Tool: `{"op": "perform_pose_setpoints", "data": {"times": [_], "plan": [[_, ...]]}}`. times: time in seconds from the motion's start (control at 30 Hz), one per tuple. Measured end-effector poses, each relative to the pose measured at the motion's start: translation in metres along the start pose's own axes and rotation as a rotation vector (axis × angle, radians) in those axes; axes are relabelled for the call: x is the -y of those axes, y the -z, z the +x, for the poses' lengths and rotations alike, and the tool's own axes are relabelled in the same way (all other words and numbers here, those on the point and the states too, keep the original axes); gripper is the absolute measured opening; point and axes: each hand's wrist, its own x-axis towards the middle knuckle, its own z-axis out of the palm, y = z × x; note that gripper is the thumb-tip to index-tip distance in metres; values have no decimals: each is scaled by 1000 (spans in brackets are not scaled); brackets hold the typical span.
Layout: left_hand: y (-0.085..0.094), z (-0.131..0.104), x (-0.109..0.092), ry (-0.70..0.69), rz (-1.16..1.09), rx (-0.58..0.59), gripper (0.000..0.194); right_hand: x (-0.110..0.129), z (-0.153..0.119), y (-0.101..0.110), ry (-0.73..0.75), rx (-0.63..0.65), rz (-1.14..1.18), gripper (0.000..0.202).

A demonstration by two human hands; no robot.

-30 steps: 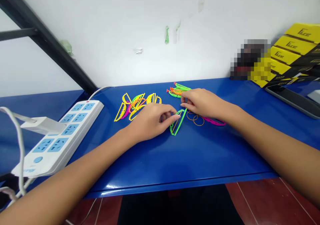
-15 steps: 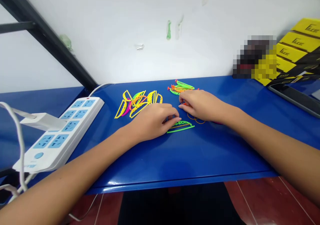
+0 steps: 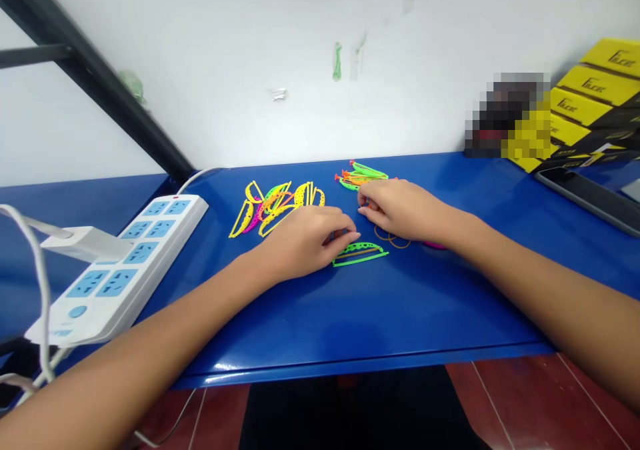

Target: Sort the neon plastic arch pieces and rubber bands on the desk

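Note:
My left hand (image 3: 315, 240) is closed, thumb and fingers nearly together, at the left end of a green toy bow (image 3: 361, 259) lying on the blue table (image 3: 380, 317); what its fingertips hold is too small to tell. My right hand (image 3: 393, 205) is closed in a pinch, with a bit of orange at its fingers that I cannot make out. Behind it lies a pile of green and orange bows (image 3: 367, 169). Rubber bands (image 3: 399, 242) lie below the right hand. Left of my hands is a heap of yellow, green, orange and pink bows (image 3: 270, 203).
A white power strip (image 3: 150, 237) with a plug and cables lies at the left. A phone (image 3: 590, 197) rests at the right, before stacked yellow and black boxes (image 3: 590, 107). A pink piece (image 3: 434, 245) shows beside my right wrist. A white wall stands behind.
My left hand has shifted very slightly left, and a little more of the green bow shows. The right hand is almost unmoved.

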Motion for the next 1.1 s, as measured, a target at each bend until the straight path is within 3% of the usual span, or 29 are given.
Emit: {"op": "perform_pose_setpoints", "data": {"times": [1.1], "plan": [[-1,-1,5,-26,26,-10,20,-4,2,-1,70,-43,27,21]]}}
